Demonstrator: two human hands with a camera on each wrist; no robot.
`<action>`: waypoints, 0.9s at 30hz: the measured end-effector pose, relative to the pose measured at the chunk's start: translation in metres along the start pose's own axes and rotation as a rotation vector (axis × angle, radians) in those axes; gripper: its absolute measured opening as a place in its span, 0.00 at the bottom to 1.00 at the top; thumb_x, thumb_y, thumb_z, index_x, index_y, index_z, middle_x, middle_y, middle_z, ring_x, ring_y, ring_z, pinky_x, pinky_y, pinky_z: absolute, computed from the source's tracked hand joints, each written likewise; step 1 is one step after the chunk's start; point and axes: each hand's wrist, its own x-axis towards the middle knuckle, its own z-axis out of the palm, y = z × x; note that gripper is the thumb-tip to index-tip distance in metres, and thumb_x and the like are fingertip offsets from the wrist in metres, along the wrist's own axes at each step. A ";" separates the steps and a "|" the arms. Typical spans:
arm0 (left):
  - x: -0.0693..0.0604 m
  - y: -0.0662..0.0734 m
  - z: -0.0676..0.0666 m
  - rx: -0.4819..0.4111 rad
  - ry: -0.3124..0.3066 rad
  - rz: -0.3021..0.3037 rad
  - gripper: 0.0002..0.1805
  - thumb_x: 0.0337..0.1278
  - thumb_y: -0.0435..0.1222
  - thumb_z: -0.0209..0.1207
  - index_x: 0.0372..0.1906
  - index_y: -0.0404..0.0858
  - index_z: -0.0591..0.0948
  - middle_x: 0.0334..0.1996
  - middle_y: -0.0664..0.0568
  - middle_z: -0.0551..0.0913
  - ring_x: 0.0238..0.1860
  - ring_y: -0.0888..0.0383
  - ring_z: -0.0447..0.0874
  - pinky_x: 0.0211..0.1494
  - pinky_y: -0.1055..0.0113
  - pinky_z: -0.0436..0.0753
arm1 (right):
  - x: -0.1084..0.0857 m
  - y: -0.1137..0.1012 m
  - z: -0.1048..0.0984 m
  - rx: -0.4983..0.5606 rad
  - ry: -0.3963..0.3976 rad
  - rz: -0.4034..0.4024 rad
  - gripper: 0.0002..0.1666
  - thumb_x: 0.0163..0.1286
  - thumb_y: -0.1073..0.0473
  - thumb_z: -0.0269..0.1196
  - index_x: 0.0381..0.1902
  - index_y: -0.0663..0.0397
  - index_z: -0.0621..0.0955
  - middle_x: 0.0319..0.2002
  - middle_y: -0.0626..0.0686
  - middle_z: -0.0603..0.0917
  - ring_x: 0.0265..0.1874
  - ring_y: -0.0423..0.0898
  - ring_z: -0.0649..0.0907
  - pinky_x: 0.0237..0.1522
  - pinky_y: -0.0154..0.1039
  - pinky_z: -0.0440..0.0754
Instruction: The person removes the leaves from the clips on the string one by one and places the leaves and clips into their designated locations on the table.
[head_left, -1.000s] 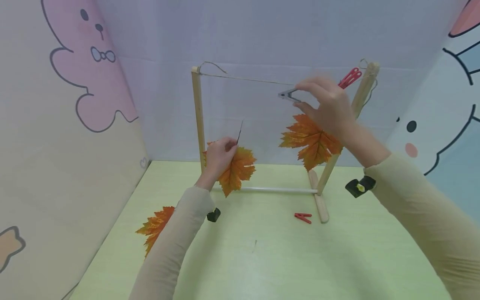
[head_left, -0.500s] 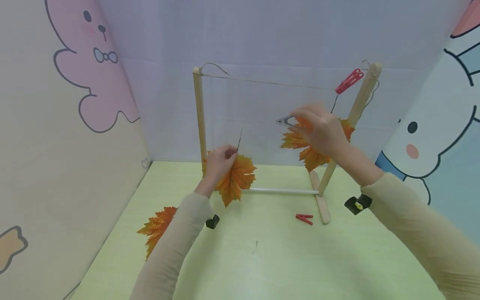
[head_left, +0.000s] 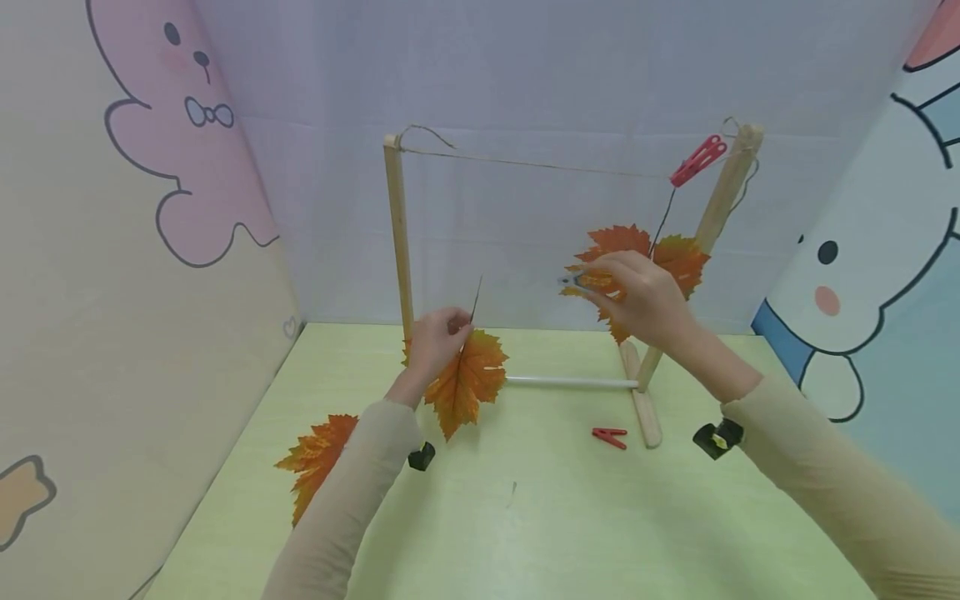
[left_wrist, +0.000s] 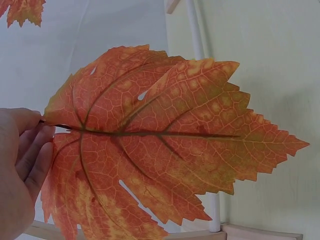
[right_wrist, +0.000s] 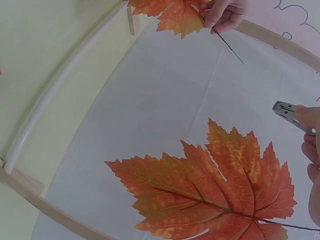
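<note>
1. A smooth, pale yellow-green table filled the lower middle, with soft, diffuse shadows across it.
2. Behind it hung a pale lavender-white, faintly creased sheet.
3. The cream left wall bore a pink cartoon bear with a blue bow.
4. A white cartoon rabbit decorated the pale-blue right wall.

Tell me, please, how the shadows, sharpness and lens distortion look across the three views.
Head view: soft shadows on the table, the grey clip small and indistinct; left wrist view: veins clear on the held leaf; right wrist view: the white rod bows, probably lens distortion.
</note>
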 end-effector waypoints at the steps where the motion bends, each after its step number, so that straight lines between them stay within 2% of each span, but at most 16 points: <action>1: -0.001 -0.001 0.001 0.000 -0.009 -0.007 0.07 0.56 0.34 0.57 0.38 0.37 0.82 0.34 0.49 0.83 0.34 0.55 0.80 0.40 0.64 0.80 | -0.002 0.000 0.001 0.003 -0.007 0.009 0.21 0.44 0.67 0.73 0.39 0.62 0.81 0.37 0.59 0.82 0.37 0.52 0.79 0.32 0.45 0.80; 4: -0.003 -0.004 0.003 0.000 -0.038 -0.031 0.07 0.56 0.34 0.57 0.37 0.37 0.82 0.33 0.50 0.83 0.35 0.55 0.80 0.40 0.64 0.80 | -0.008 0.001 0.003 0.013 -0.014 0.028 0.21 0.44 0.66 0.73 0.39 0.62 0.80 0.37 0.58 0.82 0.37 0.52 0.79 0.31 0.45 0.80; 14: -0.012 -0.013 0.005 0.057 -0.095 -0.051 0.05 0.53 0.34 0.59 0.33 0.37 0.83 0.30 0.51 0.84 0.31 0.55 0.82 0.35 0.62 0.79 | -0.028 0.002 0.013 0.033 -0.016 0.045 0.21 0.42 0.68 0.73 0.38 0.62 0.81 0.35 0.58 0.83 0.36 0.52 0.80 0.32 0.45 0.80; 18: -0.017 -0.019 0.007 0.059 -0.103 -0.043 0.05 0.53 0.34 0.59 0.33 0.36 0.83 0.29 0.51 0.84 0.30 0.55 0.82 0.34 0.63 0.79 | -0.038 0.004 0.018 0.036 -0.020 0.070 0.22 0.42 0.67 0.73 0.39 0.62 0.81 0.36 0.58 0.82 0.37 0.53 0.80 0.34 0.46 0.80; 23: -0.021 -0.030 0.008 0.049 -0.112 -0.005 0.05 0.50 0.30 0.60 0.31 0.34 0.84 0.26 0.50 0.84 0.27 0.54 0.81 0.33 0.64 0.79 | -0.050 0.005 0.025 0.075 -0.014 0.090 0.23 0.42 0.67 0.73 0.40 0.63 0.81 0.37 0.58 0.83 0.37 0.52 0.80 0.35 0.46 0.79; 27: -0.025 -0.040 0.008 0.070 -0.147 -0.024 0.05 0.49 0.31 0.60 0.31 0.35 0.84 0.26 0.50 0.84 0.29 0.55 0.80 0.32 0.66 0.78 | -0.061 0.004 0.030 0.094 -0.024 0.106 0.24 0.40 0.67 0.73 0.39 0.62 0.81 0.37 0.57 0.83 0.36 0.51 0.80 0.33 0.45 0.80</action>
